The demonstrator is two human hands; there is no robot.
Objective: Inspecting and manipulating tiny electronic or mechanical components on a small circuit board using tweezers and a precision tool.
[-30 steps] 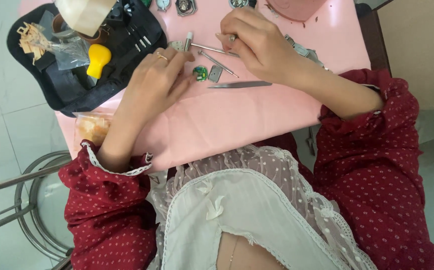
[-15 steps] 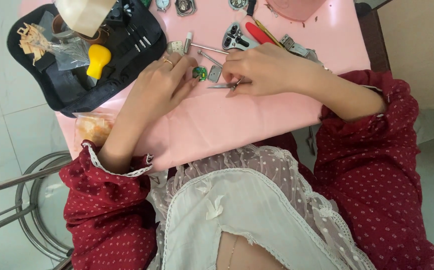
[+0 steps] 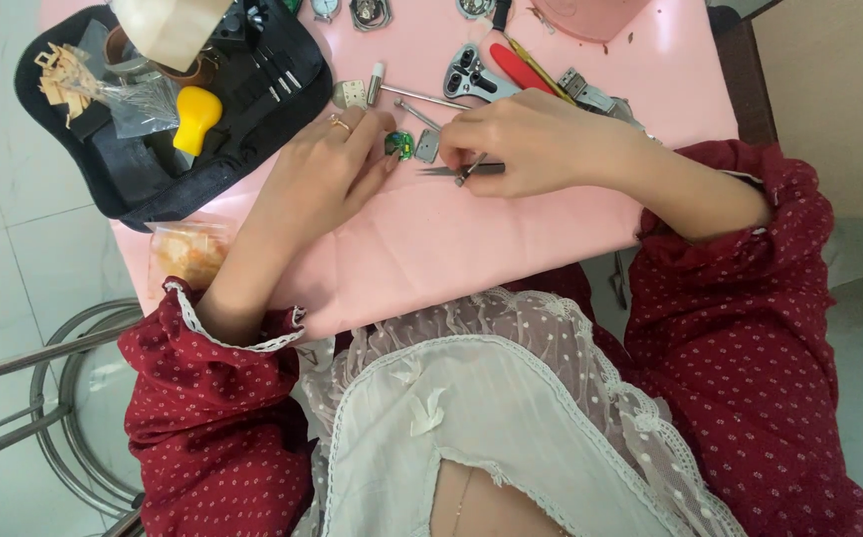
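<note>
While my right hand (image 3: pixel 536 139) pinches the tweezers (image 3: pixel 456 170), lying flat on the pink worktop (image 3: pixel 431 239) with tips pointing left, the small green part (image 3: pixel 399 144) sits just beyond them, touching my left hand's (image 3: pixel 327 164) loosely curled, empty fingertips.

Clear orange-filled packet (image 3: pixel 188 254) at table edge (image 3: pixel 252 288)

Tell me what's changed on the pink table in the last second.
The right hand came down from the tools at the back and took hold of the tweezers. The left hand stayed by the small green part; the black tool case is unmoved.
</note>
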